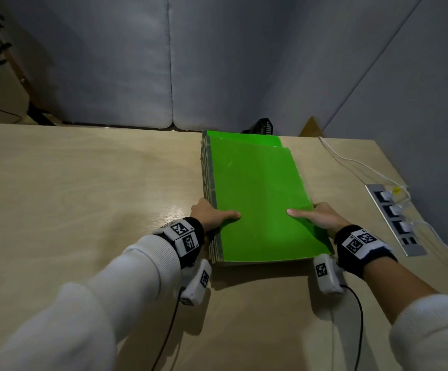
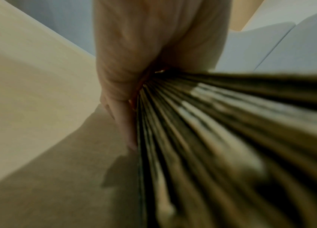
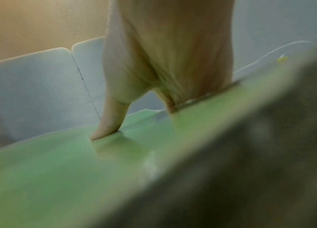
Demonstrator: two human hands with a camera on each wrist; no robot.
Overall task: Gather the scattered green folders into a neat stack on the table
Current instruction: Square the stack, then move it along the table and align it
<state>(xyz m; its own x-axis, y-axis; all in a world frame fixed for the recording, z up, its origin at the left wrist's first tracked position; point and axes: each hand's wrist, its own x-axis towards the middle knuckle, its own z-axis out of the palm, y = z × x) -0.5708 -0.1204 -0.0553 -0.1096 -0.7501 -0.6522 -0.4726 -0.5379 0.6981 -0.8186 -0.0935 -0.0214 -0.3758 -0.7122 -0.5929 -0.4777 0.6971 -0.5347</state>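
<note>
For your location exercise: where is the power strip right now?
In the head view, the power strip lies at the table's right edge, just right of the right hand and the green folders.

Your light wooden table [image 1: 83, 183] carries the stack of green folders [image 1: 260, 199] between your hands; white cables [image 1: 351, 162] and a silver power strip [image 1: 394, 218] lie beyond your right hand.

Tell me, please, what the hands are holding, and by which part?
Both hold the stack of green folders near its front end: left hand on its left edge, right hand on its right edge, thumbs on top.
</note>
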